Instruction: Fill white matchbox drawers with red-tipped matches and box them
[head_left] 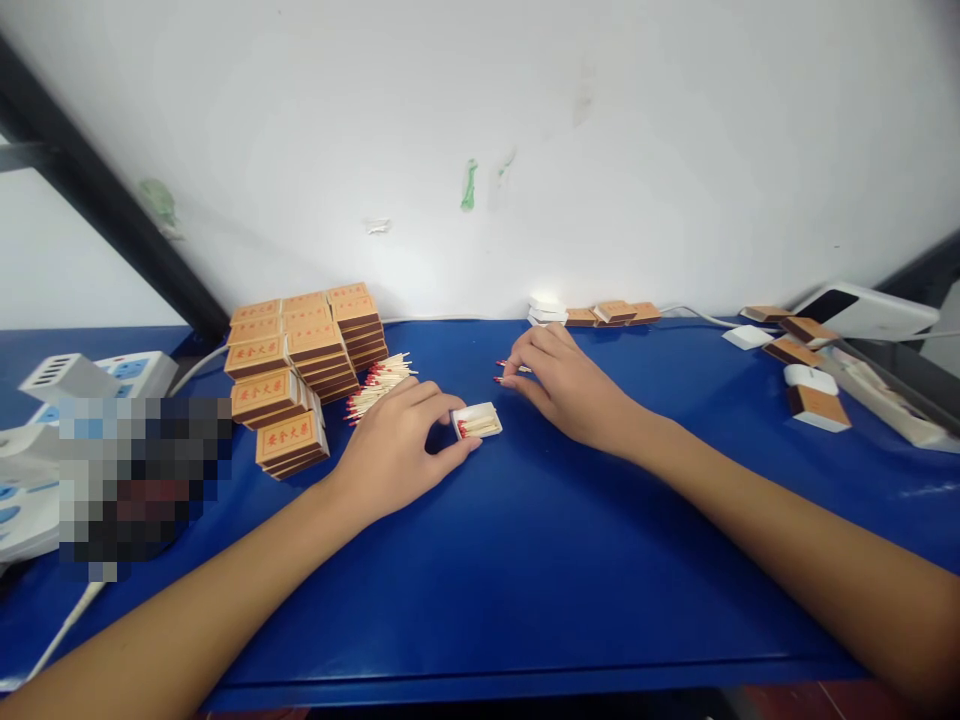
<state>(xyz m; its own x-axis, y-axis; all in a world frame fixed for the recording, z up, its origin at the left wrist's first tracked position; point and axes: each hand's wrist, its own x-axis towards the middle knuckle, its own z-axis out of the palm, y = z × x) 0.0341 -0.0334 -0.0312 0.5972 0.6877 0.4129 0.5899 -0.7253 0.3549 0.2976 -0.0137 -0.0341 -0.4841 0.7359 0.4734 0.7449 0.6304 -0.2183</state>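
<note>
My left hand (pixel 405 435) grips a small white matchbox tray (pixel 491 428) between thumb and forefinger. Several red-tipped matches (pixel 472 424) lie inside the tray. My right hand (pixel 551 375) is a little to the right and farther back, its fingertips pinched on a few red-headed matches (pixel 500 379) just over the blue table. Behind the left hand spreads a loose pile of matches (pixel 382 380), partly hidden by that hand. Stacked matchboxes (pixel 300 345) with orange tops and red lettering stand to the left of the pile.
Small white trays (pixel 547 311) and several matchboxes (pixel 615 312) lie along the wall. At the right are more matchboxes (pixel 819 405), a white earphone case (pixel 810 379) and a white device (pixel 862 308). A white power strip (pixel 142 375) with cables occupies the left side of the blue table (pixel 570 580).
</note>
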